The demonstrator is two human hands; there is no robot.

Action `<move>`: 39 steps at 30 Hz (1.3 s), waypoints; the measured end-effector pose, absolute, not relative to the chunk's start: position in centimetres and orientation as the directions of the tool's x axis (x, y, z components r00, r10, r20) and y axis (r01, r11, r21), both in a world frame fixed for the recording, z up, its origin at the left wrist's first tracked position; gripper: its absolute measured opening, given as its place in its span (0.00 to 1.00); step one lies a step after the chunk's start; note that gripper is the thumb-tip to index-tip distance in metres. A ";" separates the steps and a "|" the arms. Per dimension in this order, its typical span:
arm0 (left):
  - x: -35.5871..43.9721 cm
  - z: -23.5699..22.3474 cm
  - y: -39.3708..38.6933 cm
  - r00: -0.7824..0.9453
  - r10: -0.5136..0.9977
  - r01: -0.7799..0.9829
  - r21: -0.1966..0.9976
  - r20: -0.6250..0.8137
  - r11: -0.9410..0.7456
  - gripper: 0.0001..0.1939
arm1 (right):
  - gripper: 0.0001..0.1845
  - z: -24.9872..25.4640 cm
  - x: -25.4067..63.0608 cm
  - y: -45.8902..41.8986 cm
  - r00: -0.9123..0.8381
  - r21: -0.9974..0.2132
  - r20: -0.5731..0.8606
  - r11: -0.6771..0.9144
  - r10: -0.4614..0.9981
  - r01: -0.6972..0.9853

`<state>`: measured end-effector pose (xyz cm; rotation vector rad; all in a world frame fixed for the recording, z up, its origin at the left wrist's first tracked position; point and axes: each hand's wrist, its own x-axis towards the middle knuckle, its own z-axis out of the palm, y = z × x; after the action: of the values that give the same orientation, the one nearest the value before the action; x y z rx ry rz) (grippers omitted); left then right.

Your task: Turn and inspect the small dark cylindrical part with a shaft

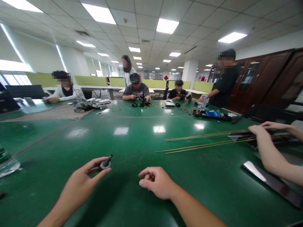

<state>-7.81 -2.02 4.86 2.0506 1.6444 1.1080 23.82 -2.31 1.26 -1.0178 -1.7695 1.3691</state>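
Note:
My left hand (81,181) is raised over the green table, its thumb and fingers closed around a small round metal part (105,164). A thin dark shaft sticks up from this part, and its exact kind is unclear. To the right, my right hand (157,183) hovers above the tabletop with its fingers curled in and the thumb close to the index finger. No thing shows at its fingertips; the inside of the palm is partly hidden. A gap of bare table separates the two hands.
Long thin brass-coloured rods (189,149) lie at right, beside another person's arms (272,148). A dark glossy strip (270,183) lies nearer. A clear plastic bottle (8,164) is at the left edge. Across the green table (132,138), several people sit or stand near parts and tools.

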 end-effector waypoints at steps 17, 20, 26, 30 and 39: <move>-0.2 -0.6 -2.6 0.438 0.825 0.623 0.542 0.357 -0.565 0.30 | 0.27 2.0 23.8 -2.5 -0.353 -0.802 0.280 0.420 0.893 0.425; 0.0 -0.6 -2.8 0.435 0.834 0.631 0.546 0.338 -0.551 0.29 | 0.20 2.1 23.8 -2.5 -0.376 -0.781 0.273 0.432 0.886 0.451; 0.2 -0.5 -3.1 0.407 0.853 0.632 0.574 0.325 -0.520 0.25 | 0.08 2.2 23.6 -2.7 -0.408 -0.739 0.258 0.451 0.876 0.500; 0.1 -0.2 -3.3 0.432 0.843 0.619 0.574 0.321 -0.536 0.17 | 0.07 2.3 23.6 -2.7 -0.419 -0.730 0.258 0.460 0.871 0.506; 0.4 0.4 -3.3 0.452 0.807 0.560 0.583 0.381 -0.589 0.15 | 0.06 2.2 23.6 -2.6 -0.420 -0.741 0.257 0.457 0.870 0.492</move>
<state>0.38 -3.33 0.42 2.3333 1.1564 0.9091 23.61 -2.65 2.24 -1.1313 -2.0739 0.7692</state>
